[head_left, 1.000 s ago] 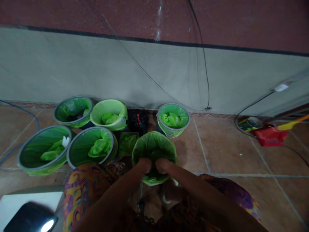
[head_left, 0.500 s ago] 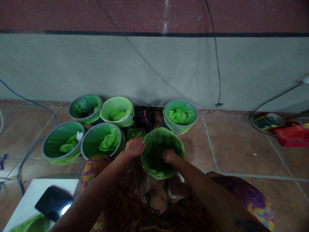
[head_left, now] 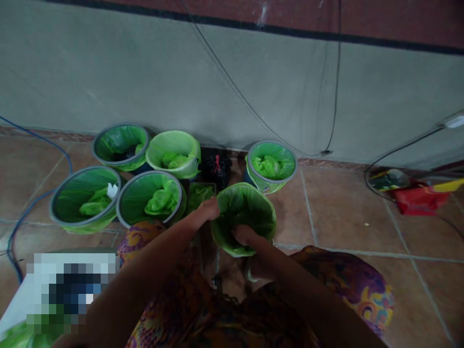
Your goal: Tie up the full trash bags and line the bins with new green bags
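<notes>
A bin lined with a green plastic bag (head_left: pixel 266 208) stands in front of me, between my legs. My left hand (head_left: pixel 209 209) is closed on the bag's edge at the left side of the rim. Inside the bin, my right hand (head_left: pixel 243 235) reaches down against the liner near the front. Its fingers are mostly hidden in the dark interior. A small container holding green plastic (head_left: pixel 201 193) sits just left of my left hand. Beyond the bin, against the wall, is a grey-rimmed bucket with a crumpled green bag inside (head_left: pixel 271 166).
Several more green-lined buckets (head_left: pixel 121 199) are grouped at the left. Near the wall is a black bag with a red tie (head_left: pixel 216 169). A red item (head_left: pixel 420 199) and a cable (head_left: pixel 377 165) lie at the right. A white surface (head_left: pixel 18 302) is at the lower left.
The camera view has tilted and shifted slightly. My right hand has moved a little left and toward the front inside the bin. My left hand stays at the rim.
</notes>
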`<state>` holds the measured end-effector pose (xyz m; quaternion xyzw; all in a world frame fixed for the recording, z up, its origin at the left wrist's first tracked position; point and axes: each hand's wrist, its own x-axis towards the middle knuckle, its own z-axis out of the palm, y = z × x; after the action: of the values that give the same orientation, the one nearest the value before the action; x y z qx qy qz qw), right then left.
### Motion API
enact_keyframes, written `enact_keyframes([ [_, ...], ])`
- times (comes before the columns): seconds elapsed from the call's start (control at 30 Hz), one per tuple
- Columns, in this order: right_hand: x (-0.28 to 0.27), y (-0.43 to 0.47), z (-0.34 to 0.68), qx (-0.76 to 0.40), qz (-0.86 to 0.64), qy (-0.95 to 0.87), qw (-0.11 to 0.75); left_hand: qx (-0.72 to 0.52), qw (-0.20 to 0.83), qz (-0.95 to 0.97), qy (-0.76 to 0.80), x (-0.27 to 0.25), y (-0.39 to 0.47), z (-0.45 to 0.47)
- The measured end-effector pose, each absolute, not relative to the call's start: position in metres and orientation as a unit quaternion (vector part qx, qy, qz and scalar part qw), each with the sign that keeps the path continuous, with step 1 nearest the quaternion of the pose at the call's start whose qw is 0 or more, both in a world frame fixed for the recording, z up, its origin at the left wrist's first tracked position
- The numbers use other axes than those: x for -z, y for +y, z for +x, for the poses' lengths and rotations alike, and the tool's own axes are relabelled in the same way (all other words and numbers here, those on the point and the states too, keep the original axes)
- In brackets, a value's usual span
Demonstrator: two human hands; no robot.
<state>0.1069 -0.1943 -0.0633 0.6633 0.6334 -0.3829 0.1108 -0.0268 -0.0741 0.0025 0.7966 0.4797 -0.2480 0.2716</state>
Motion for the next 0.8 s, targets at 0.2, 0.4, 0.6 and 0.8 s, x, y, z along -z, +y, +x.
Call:
enact_keyframes([
  [0.2,0.017,-0.221,0.133,0.332,0.673,0.660,-0.040,0.160,0.195,0.838,0.485,-0.029,-0.095,-0.040],
  [0.4,0.017,-0.264,0.114,0.323,0.637,0.700,-0.004,0.157,0.203,0.934,0.250,-0.010,-0.170,-0.047],
  [0.6,0.044,-0.274,0.109,0.273,0.610,0.739,0.088,0.200,0.122,0.957,0.172,0.036,-0.188,-0.054],
  [0.8,0.057,-0.273,0.106,0.248,0.604,0.747,0.120,0.189,0.087,0.964,0.166,0.049,-0.178,-0.058],
])
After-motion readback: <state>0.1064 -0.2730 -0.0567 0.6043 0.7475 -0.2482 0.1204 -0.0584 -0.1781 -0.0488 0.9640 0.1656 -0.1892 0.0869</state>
